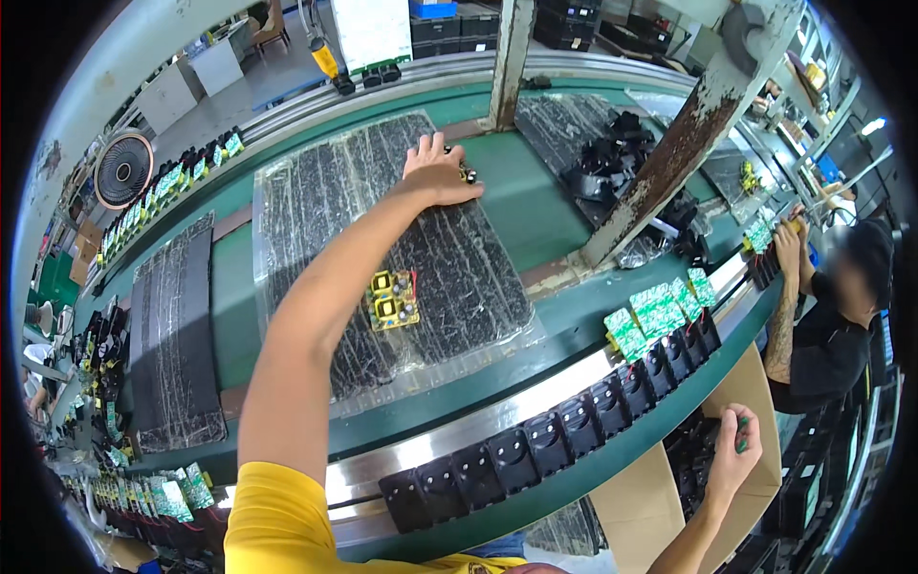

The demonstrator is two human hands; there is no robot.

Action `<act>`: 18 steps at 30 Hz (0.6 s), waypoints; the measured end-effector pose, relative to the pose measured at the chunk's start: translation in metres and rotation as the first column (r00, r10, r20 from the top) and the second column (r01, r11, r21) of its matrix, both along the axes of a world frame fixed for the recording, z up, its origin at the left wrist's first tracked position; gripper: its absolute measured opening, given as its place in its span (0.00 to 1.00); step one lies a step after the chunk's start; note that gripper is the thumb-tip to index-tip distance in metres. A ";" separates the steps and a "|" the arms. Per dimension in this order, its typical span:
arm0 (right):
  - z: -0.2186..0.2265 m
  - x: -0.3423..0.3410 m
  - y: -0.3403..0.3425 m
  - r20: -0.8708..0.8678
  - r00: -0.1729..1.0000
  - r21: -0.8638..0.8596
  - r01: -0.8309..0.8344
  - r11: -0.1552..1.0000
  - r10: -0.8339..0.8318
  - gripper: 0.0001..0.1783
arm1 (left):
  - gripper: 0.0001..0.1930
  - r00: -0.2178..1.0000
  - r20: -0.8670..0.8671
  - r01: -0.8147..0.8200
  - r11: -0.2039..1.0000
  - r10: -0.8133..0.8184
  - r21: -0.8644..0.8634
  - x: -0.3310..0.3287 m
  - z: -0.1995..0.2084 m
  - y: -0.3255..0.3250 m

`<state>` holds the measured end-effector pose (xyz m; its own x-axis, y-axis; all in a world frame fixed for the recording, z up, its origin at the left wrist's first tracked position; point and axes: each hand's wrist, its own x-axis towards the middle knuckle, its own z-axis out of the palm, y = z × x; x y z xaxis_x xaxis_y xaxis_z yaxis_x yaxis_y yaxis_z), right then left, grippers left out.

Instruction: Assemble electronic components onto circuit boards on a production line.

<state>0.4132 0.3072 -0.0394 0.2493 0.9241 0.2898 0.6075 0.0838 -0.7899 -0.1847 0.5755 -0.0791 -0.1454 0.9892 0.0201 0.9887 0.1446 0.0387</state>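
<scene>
**Left hand on part at far side of mat; right hand over carton**

The partly covered component part [468,175] lies at the far right edge of the plastic-wrapped black mat [320,206], under the left hand [438,179]. Only a small portion shows beside the thumb; whether the fingers grip it or merely rest on it cannot be told. The left arm extends fully across the mat, palm down, fingers bent and thumb set toward the right; the depth of the mat appears to require this reach.

Nearer the person, yellow circuit boards [393,299] lie flat on the mat, side by side, coils and capacitors upward. The mat probably cushions their undersides from the green work surface [526,196].

Along the near metal rail, black plastic housings [521,455] form a close row, presumably for ready access. Green-faced circuit boards [656,310] stand tilted at its right end.

The right hand [736,452] is closed on a small green object [742,444], its exact kind unclear. The right forearm rises from the lower edge, holding the hand above the open cardboard carton [639,502], which contains black parts [690,450].

Farther out, loose black plastic parts [612,170] are heaped beyond the rusted post [660,163]. A co-worker [813,330] is at the right.
</scene>
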 end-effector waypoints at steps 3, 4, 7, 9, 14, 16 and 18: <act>-0.011 -0.007 -0.020 -0.076 0.996 -0.057 0.043 0.997 -0.048 0.08 | 0.48 0.995 0.044 0.096 0.993 -0.093 -0.069 0.011 0.016 -0.038; -0.013 -0.011 -0.026 -0.110 0.991 -0.074 0.065 0.995 -0.073 0.08 | 0.48 0.988 0.070 0.144 0.986 -0.138 -0.088 0.017 0.022 -0.051; -0.010 -0.021 -0.045 -0.166 0.982 -0.116 0.071 0.991 -0.090 0.07 | 0.49 0.954 0.115 0.294 0.942 -0.278 -0.163 0.036 0.028 -0.104; -0.006 -0.031 -0.056 -0.210 0.975 -0.148 0.044 0.988 -0.075 0.07 | 0.50 0.948 0.150 0.308 0.931 -0.282 -0.197 0.047 0.033 -0.141; -0.031 -0.035 -0.075 -0.350 0.932 0.051 -0.082 0.995 0.095 0.07 | 0.52 0.927 -0.023 0.368 0.892 -0.375 0.264 0.054 -0.017 -0.210; -0.032 -0.038 -0.083 -0.376 0.913 0.127 -0.118 0.985 0.158 0.07 | 0.50 0.937 -0.122 0.343 0.802 -0.326 0.489 0.056 -0.010 -0.228; -0.029 -0.045 -0.090 -0.559 0.765 0.262 -0.204 0.943 0.320 0.07 | 0.46 0.950 -0.123 0.304 0.768 -0.286 0.563 0.062 0.005 -0.240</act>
